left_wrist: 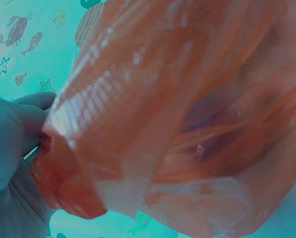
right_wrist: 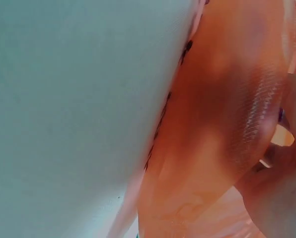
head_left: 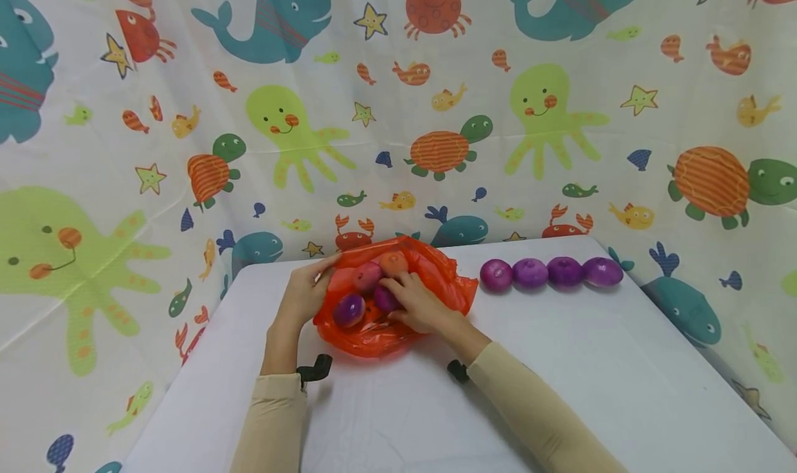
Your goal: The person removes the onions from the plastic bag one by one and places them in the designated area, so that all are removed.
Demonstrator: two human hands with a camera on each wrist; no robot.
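Note:
A red-orange plastic bag [head_left: 367, 345] lies on the table with its mouth spread open. My left hand [head_left: 304, 294] grips the bag's edge at its left side; in the left wrist view, bag film is bunched between thumb and fingers of the left hand [left_wrist: 14, 163]. Reaching into the mouth, my right hand [head_left: 418, 303] has its fingers curled round a purple onion [head_left: 385, 299]. Beside that onion lie another purple onion [head_left: 349, 310], a pinkish onion [head_left: 367, 277] and an orange-tinted round one [head_left: 394, 262]. In the right wrist view, bag film [right_wrist: 212, 124] hides most of the contents.
Several purple onions stand in a row at the back right of the white table, from the leftmost onion [head_left: 496, 276] to the rightmost onion [head_left: 602, 272]. Behind the table [head_left: 386, 418] hangs a curtain [head_left: 386, 124] printed with sea animals.

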